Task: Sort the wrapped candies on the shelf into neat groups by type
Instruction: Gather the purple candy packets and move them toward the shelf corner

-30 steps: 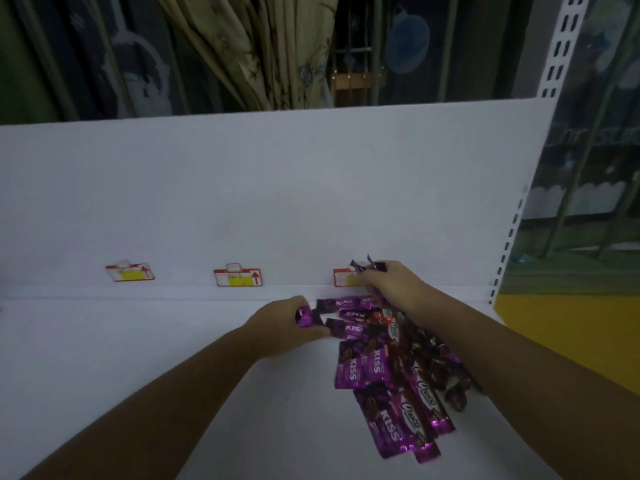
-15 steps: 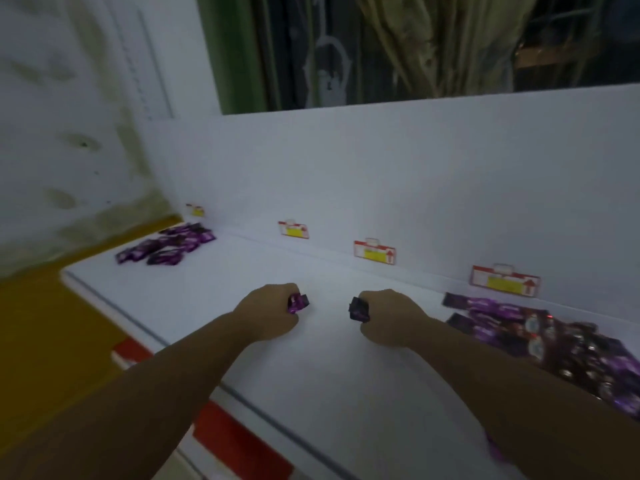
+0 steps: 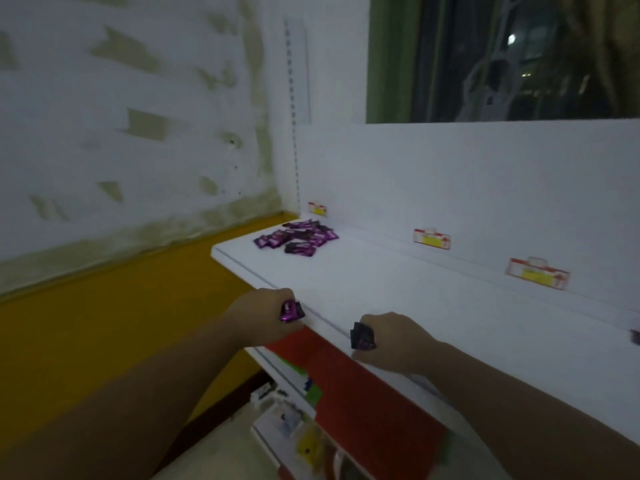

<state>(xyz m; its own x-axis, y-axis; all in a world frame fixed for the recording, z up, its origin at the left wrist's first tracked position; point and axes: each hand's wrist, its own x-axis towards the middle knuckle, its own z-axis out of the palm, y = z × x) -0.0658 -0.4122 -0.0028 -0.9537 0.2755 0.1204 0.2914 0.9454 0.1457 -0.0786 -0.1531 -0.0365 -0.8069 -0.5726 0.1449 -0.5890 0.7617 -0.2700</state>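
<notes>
- Now carried leftward along the shelf (image 3: 415, 299), at its near edge: left hand (image 3: 263, 315) pinches a purple candy (image 3: 290, 310), right hand (image 3: 393, 341) grips a darker candy (image 3: 362, 337).
- Far left, the sorted group (image 3: 298, 237) waits; likely one candy joins it next.

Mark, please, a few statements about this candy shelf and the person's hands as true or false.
1. The left hand grips a purple candy. True.
2. The right hand is empty. False: it grips a dark candy.
3. The candy group lies at the right end of the shelf. False: it lies at the far left end.
4. Three price tags sit along the back panel. True.
</notes>
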